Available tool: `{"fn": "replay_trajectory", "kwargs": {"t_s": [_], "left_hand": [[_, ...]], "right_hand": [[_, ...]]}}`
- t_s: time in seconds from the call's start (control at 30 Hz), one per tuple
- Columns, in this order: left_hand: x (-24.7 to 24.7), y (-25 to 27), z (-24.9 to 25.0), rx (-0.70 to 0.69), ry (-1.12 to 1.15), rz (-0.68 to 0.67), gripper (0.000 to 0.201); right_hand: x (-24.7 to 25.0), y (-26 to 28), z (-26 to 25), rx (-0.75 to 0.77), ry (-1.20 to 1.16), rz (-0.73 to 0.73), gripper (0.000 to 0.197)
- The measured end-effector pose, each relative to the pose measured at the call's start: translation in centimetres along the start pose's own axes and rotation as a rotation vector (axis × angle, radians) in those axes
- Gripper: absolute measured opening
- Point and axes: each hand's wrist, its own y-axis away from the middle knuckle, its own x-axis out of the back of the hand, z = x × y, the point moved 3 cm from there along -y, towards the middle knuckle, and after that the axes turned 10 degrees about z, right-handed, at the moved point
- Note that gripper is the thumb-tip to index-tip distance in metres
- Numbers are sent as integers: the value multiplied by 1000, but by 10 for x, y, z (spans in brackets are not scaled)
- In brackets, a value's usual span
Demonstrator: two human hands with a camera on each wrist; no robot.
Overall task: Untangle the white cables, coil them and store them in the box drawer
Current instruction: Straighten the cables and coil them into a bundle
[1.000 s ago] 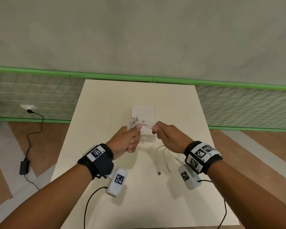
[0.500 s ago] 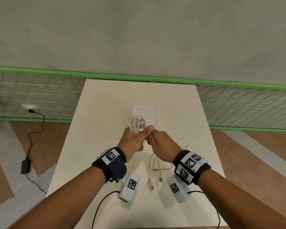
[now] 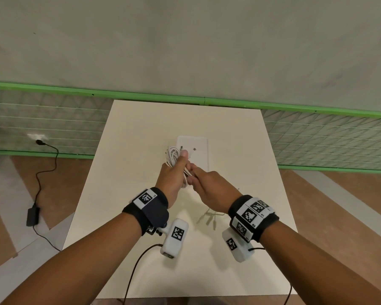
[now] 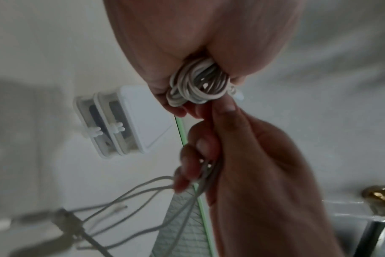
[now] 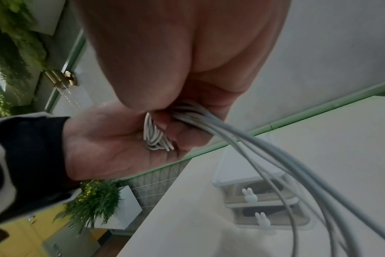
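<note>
My left hand [image 3: 174, 172] grips a coiled bundle of white cables [image 3: 172, 156], held above the white table [image 3: 123, 155] in front of the drawer box [image 3: 196, 148]. In the left wrist view the coil [image 4: 198, 83] shows between thumb and fingers. My right hand [image 3: 205, 183] is close against the left and pinches the loose cable strands [image 4: 200, 175]. The strands [image 5: 264, 153] run down from it, and their plug ends [image 3: 209, 217] hang just above the table. The white box has two shut clear drawers [image 5: 259, 191] with rabbit-shaped handles.
The table's near edge lies below my forearms. A green-framed mesh fence [image 3: 317, 133] runs behind the table. On the floor at left lies a black power adapter [image 3: 32, 215] with its lead plugged into a wall socket [image 3: 39, 140]. A brass door knob [image 4: 378, 194] shows in the left wrist view.
My hands came together from apart. The loose tails grew shorter as more cable gathered into the coil in my left hand, and my right hand slid along the strands.
</note>
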Motion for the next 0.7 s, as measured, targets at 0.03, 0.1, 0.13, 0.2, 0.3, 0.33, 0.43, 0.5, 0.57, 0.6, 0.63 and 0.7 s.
{"fn": "replay_trajectory", "kwargs": {"t_s": [0.03, 0.1, 0.13, 0.2, 0.3, 0.33, 0.43, 0.5, 0.57, 0.6, 0.63, 0.7], "left_hand": [[0, 0, 0, 20, 42, -7, 43], [-2, 3, 1, 68, 107, -20, 41], [-3, 4, 2, 84, 147, -30, 40], [-2, 4, 7, 94, 237, -46, 38], [8, -8, 17, 103, 372, 17, 38], [12, -11, 20, 99, 379, 40, 38], [16, -16, 23, 17, 230, 68, 42], [18, -19, 25, -10, 154, 77, 42], [25, -25, 27, -7, 116, 85, 41], [30, -29, 27, -1, 99, 83, 41], [34, -31, 26, 5, 75, 79, 41], [38, -31, 22, 4, -18, 53, 40]], "right_hand": [[-1, 0, 2, 0, 35, -10, 33], [-3, 0, 3, 2, 79, -14, 35], [-2, -1, 3, 1, 83, -10, 34], [-1, 0, 5, -3, 81, -18, 31], [1, 10, 13, -26, 88, -73, 30], [1, 14, 15, -32, 85, -86, 31], [-1, 18, 16, 8, 101, -141, 36], [-1, 18, 16, 31, 99, -176, 31], [6, 19, 20, 37, 106, -186, 26], [11, 19, 23, 35, 121, -183, 26], [16, 19, 26, 35, 141, -176, 27], [23, 16, 27, 52, 190, -159, 30]]}}
